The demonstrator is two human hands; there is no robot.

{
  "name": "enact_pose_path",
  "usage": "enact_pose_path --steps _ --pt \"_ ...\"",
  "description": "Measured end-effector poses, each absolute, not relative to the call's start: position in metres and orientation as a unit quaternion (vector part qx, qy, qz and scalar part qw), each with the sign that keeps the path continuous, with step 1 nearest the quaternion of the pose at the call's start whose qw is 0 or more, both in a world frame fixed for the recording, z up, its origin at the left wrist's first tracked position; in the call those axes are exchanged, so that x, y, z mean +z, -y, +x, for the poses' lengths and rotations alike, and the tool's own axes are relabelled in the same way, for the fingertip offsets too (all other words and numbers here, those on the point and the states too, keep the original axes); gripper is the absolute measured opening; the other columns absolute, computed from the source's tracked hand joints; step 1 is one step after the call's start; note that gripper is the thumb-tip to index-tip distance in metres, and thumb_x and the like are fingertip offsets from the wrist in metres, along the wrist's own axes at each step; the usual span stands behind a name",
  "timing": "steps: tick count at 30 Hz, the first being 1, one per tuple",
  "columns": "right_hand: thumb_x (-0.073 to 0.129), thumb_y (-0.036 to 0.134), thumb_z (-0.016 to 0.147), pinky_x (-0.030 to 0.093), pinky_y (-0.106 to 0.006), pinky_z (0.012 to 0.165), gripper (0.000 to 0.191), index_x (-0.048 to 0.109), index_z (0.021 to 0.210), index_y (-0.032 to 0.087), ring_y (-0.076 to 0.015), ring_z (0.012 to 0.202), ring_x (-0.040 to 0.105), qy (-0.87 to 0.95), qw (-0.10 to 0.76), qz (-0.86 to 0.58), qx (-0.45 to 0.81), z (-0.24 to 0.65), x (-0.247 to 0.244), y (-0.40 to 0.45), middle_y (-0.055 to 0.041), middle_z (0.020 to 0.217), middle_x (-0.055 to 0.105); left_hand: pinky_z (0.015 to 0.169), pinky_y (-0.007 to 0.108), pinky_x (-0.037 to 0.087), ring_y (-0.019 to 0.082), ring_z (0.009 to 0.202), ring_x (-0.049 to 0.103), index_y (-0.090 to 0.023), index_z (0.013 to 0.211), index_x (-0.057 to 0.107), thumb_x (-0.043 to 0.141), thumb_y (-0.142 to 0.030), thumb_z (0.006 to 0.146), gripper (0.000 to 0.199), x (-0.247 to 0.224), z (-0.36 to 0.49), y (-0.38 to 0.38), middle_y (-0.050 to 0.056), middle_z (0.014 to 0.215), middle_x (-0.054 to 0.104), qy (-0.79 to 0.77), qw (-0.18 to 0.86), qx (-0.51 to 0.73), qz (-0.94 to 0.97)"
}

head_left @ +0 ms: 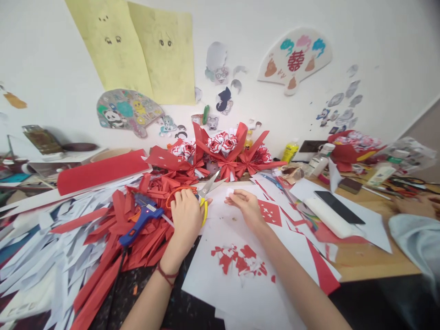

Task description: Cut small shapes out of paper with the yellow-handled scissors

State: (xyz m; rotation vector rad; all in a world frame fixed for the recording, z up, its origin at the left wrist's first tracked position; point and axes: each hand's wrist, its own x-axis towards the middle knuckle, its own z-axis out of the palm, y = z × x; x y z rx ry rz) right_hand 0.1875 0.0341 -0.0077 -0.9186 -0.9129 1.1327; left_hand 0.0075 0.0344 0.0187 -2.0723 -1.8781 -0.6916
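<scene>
The scissors (209,185) are held in the left hand (186,210), its fingers curled around the yellow handle and the blades pointed away from the person; an orange loop is seen on the hand's other side. A small white piece (229,191) is pinched at the fingertips of the right hand (244,206), just beside the blades. Beneath both hands, white paper (223,233) is spread, with red and white scraps (239,260) scattered nearer the person. To the left of the left hand, a blue glue gun (140,224) is laid on folded red strips (115,229), bordered by white strips (68,229). Beyond the hands, red and white paper flowers (222,143) are set near the wall (240,23).
</scene>
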Motion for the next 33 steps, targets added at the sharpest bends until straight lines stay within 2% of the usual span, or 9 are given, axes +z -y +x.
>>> enact_pose_path --steps 2,7,9,13,17,25,30,33 --pt "0.078 0.034 0.065 0.052 -0.035 0.072 0.029 0.066 0.084 0.015 -0.0193 0.066 0.069 0.421 0.642 -0.416 0.488 0.187 -0.009 -0.036 -0.0041 0.07 0.072 0.078 0.041 0.042 0.034 0.097 0.055 -0.01 0.098 0.053 0.041 -0.053 0.086 0.046 0.018 0.007 -0.037 0.018 0.096 0.06 0.646 0.08 -0.269 -0.71" --pt "0.077 0.035 0.066 0.049 -0.032 0.066 0.032 0.069 0.09 0.015 -0.0163 0.062 0.065 0.473 0.622 -0.424 0.459 0.182 -0.01 -0.038 -0.003 0.07 0.07 0.061 0.025 0.042 0.017 0.066 0.059 -0.017 0.091 0.054 0.05 -0.049 0.083 0.033 0.017 0.009 -0.04 0.004 0.078 0.063 0.551 -0.241 -0.392 -0.696" --pt "0.077 0.035 0.065 0.049 -0.032 0.066 0.032 0.07 0.089 0.015 -0.0162 0.062 0.064 0.487 0.607 -0.427 0.46 0.179 -0.011 -0.037 -0.0028 0.069 0.07 0.061 0.023 0.042 0.014 0.065 0.059 -0.018 0.09 0.056 0.056 -0.048 0.079 0.032 0.017 0.011 -0.039 0.002 0.079 0.064 0.514 -0.288 -0.432 -0.683" --pt "0.078 0.037 0.064 0.048 -0.032 0.064 0.03 0.071 0.086 0.017 -0.0161 0.061 0.063 0.501 0.588 -0.424 0.473 0.173 -0.01 -0.034 -0.0024 0.069 0.07 0.059 0.021 0.041 0.012 0.063 0.057 -0.017 0.087 0.058 0.062 -0.042 0.075 0.029 0.016 0.016 -0.037 0.0 0.075 0.062 0.485 -0.317 -0.469 -0.667" --pt "0.077 0.034 0.066 0.048 -0.031 0.068 0.031 0.07 0.092 0.018 -0.0152 0.066 0.063 0.488 0.594 -0.403 0.497 0.168 -0.009 -0.029 -0.0039 0.081 0.071 0.054 0.019 0.039 0.01 0.056 0.052 -0.018 0.087 0.057 0.062 -0.041 0.075 0.026 0.012 0.017 -0.036 -0.003 0.067 0.058 0.472 -0.333 -0.498 -0.647" --pt "0.072 0.034 0.072 0.047 -0.029 0.063 0.023 0.065 0.082 0.015 -0.0161 0.062 0.064 0.491 0.567 -0.39 0.535 0.163 -0.006 -0.019 -0.0041 0.069 0.069 0.053 0.018 0.035 0.007 0.053 0.044 -0.018 0.087 0.055 0.06 -0.039 0.077 0.024 0.011 0.011 -0.034 -0.004 0.067 0.054 0.471 -0.311 -0.51 -0.649" --pt "0.073 0.034 0.071 0.05 -0.03 0.064 0.024 0.063 0.083 0.015 -0.0166 0.062 0.065 0.492 0.583 -0.385 0.52 0.164 -0.005 -0.02 -0.0032 0.067 0.069 0.053 0.019 0.033 0.008 0.054 0.044 -0.019 0.085 0.054 0.058 -0.036 0.078 0.019 0.019 0.01 -0.031 -0.005 0.063 0.05 0.478 -0.278 -0.479 -0.681" --pt "0.074 0.034 0.071 0.052 -0.033 0.07 0.026 0.062 0.084 0.015 -0.0179 0.067 0.067 0.47 0.609 -0.381 0.513 0.168 -0.003 -0.022 -0.004 0.071 0.07 0.052 0.02 0.028 0.009 0.053 0.041 -0.019 0.078 0.05 0.057 -0.035 0.077 0.017 0.022 0.008 -0.03 -0.006 0.058 0.044 0.511 -0.206 -0.454 -0.7"
